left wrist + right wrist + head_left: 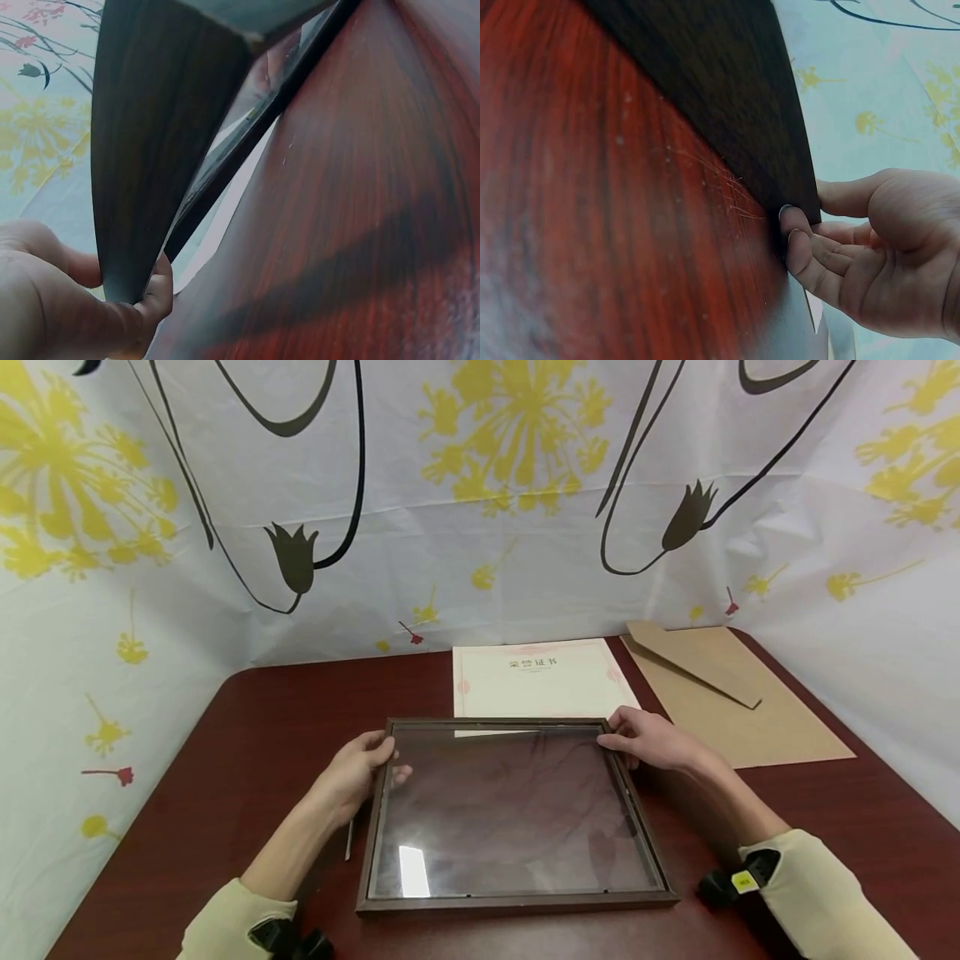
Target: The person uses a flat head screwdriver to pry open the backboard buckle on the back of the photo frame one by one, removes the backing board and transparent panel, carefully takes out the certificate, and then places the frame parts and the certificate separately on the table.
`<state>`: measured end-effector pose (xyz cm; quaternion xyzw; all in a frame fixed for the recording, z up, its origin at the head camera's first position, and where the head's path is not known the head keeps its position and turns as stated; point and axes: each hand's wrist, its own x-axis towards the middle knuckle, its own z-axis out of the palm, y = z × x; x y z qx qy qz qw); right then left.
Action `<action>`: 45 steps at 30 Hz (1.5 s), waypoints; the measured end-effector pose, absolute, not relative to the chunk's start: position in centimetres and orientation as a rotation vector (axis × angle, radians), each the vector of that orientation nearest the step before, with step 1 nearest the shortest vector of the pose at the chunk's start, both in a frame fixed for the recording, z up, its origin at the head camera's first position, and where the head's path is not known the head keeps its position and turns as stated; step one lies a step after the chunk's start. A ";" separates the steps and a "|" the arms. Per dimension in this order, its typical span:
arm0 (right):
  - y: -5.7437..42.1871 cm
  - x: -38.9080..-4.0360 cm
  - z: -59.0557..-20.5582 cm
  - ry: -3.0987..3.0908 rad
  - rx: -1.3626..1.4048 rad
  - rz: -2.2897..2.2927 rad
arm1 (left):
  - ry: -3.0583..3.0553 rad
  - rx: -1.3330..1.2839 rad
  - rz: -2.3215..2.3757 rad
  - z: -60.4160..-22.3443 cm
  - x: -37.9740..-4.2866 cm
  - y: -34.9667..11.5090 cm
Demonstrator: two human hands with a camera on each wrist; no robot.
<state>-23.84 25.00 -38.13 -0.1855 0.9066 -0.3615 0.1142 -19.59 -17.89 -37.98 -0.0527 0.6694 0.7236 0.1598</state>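
Observation:
A dark brown picture frame (517, 903) with a clear pane (517, 827) is held above the dark red table in the head view. My left hand (351, 777) grips its far left corner, thumb on top and fingers underneath, some showing through the pane. At the far right corner, my right hand (651, 739) pinches the frame between thumb and fingers. In the left wrist view the frame's side (161, 135) is raised off the table, casting a shadow. The right wrist view shows fingers curled under the frame's edge (735, 97).
Behind the frame lies a cream certificate (532, 681) with a pink border, partly covered by it. A brown paper envelope (750, 727), flap up, lies at the back right. A thin light strip (348, 841) shows left of the frame. Patterned cloth (480, 560) surrounds the table (225, 793).

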 end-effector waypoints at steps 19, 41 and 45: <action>25.0 -23.8 -38.3 2.648 -0.542 -1.085 | 1.953 -0.193 2.109 -37.9 -19.5 -17.5; 24.5 -23.8 -38.2 2.695 -0.544 -1.046 | 2.535 -0.061 1.551 -38.1 -18.9 -18.1; 24.5 -23.8 -38.2 2.709 -0.554 -1.039 | 2.568 -0.051 1.481 -38.2 -18.9 -18.1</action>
